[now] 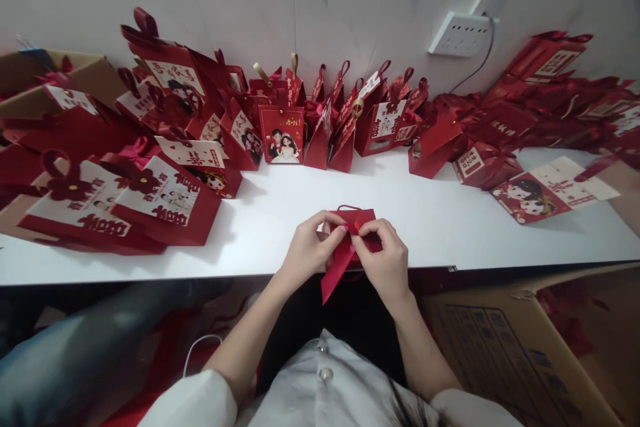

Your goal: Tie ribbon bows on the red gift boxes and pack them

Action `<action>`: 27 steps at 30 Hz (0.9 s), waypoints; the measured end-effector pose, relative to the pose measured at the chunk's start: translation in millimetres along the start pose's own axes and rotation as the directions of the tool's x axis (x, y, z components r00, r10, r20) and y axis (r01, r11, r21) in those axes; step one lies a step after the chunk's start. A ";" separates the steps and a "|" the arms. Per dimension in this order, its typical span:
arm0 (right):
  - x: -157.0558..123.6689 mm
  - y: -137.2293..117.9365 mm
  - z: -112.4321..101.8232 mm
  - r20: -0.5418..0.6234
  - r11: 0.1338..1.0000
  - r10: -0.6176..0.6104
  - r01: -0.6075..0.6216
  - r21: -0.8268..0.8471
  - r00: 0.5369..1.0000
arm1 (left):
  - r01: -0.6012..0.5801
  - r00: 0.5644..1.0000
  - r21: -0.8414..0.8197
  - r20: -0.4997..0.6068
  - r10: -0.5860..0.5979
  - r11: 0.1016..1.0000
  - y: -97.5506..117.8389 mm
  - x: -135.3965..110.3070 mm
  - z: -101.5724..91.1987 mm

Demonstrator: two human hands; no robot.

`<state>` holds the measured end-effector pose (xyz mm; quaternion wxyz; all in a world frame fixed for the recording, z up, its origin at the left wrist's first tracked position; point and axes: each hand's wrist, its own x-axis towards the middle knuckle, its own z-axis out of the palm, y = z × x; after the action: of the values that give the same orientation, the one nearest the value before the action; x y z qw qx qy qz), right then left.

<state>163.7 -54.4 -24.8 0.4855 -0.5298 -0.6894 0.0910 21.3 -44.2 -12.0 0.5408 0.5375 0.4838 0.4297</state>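
Observation:
A small red gift box (pixel 353 221) rests at the near edge of the white table (pixel 280 227). My left hand (pixel 310 248) and my right hand (pixel 386 259) meet over it, fingers pinched on a red ribbon (pixel 339 267) that hangs down over the table's front edge. Both hands are closed on the ribbon at the top of the box.
Rows of finished red gift bags (pixel 281 133) with ribbon handles line the wall. Larger red boxes (pixel 165 203) are piled at the left, flat red cards (pixel 530 197) lie at the right. A wall socket (pixel 461 33) is above. An open cardboard carton (pixel 520 347) stands below right.

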 end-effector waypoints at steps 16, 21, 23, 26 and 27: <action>37.8 9.0 -27.9 0.342 0.988 -0.072 0.021 0.153 0.937 | -0.031 0.994 0.260 -0.097 0.058 0.965 11.3 -5.5 -0.6; 52.5 10.1 -25.3 0.543 0.985 -0.131 0.046 0.168 0.830 | -0.140 0.981 0.309 -0.084 0.173 0.941 10.0 -3.9 -1.0; 53.9 8.7 -23.0 0.546 0.984 -0.134 0.047 0.170 0.827 | -0.187 0.970 0.346 -0.083 0.228 0.919 8.0 -3.8 -0.8; 52.6 6.8 -20.3 0.526 0.985 -0.139 0.062 0.162 0.839 | -0.254 0.943 0.428 -0.089 0.320 0.868 3.8 -4.7 -0.6; 51.4 6.3 -19.5 0.510 0.985 -0.138 0.065 0.158 0.849 | -0.272 0.932 0.463 -0.091 0.350 0.843 2.3 -5.2 -0.3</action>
<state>184.4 -17.2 10.6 0.3202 -0.4145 -0.8140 0.2511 20.2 -49.2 -9.4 0.2832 0.6787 0.5196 0.4350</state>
